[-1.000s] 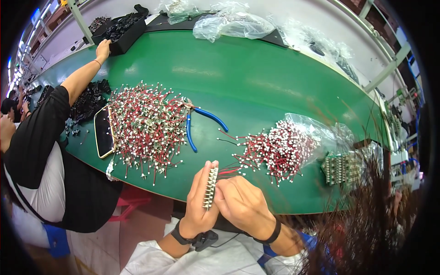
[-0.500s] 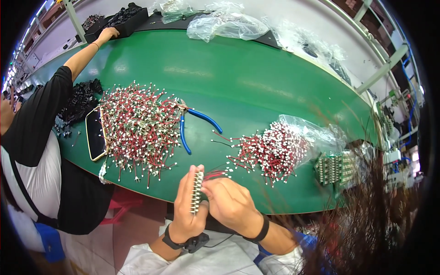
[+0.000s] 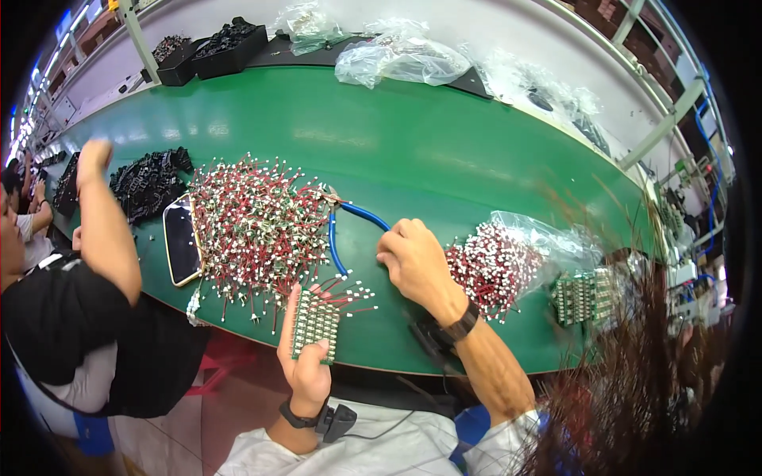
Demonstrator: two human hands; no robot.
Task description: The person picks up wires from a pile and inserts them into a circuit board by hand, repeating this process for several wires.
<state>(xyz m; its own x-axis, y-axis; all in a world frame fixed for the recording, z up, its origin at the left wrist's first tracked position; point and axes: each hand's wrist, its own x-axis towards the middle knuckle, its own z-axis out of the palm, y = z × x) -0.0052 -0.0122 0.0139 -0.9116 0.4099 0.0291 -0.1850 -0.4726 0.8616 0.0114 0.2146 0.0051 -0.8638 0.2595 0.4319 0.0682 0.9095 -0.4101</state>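
Observation:
My left hand (image 3: 306, 379) grips a green circuit board panel (image 3: 315, 327), its face of small pale parts turned up. Red wires with white plugs (image 3: 349, 297) stick out from the panel's far edge, over the bench. My right hand (image 3: 414, 258) is over the bench, at the left side of a heap of red wire leads with white plugs (image 3: 496, 266). Its fingers are curled together, and what they hold, if anything, is hidden. Just left of those fingers lie blue-handled pliers (image 3: 337, 242); one handle tip reaches close to the hand.
Left of the pliers spreads a big pile of wired boards (image 3: 254, 222), beside a phone (image 3: 182, 242). Clear plastic bags (image 3: 548, 238) and stacked board panels (image 3: 583, 297) lie right. A co-worker's arm (image 3: 107, 222) is raised at left near black parts (image 3: 151, 182).
My right hand has left the panel and moved right and away to the wire heap. The left hand has tilted the panel, showing its face. The co-worker's arm has drawn back from the black bin.

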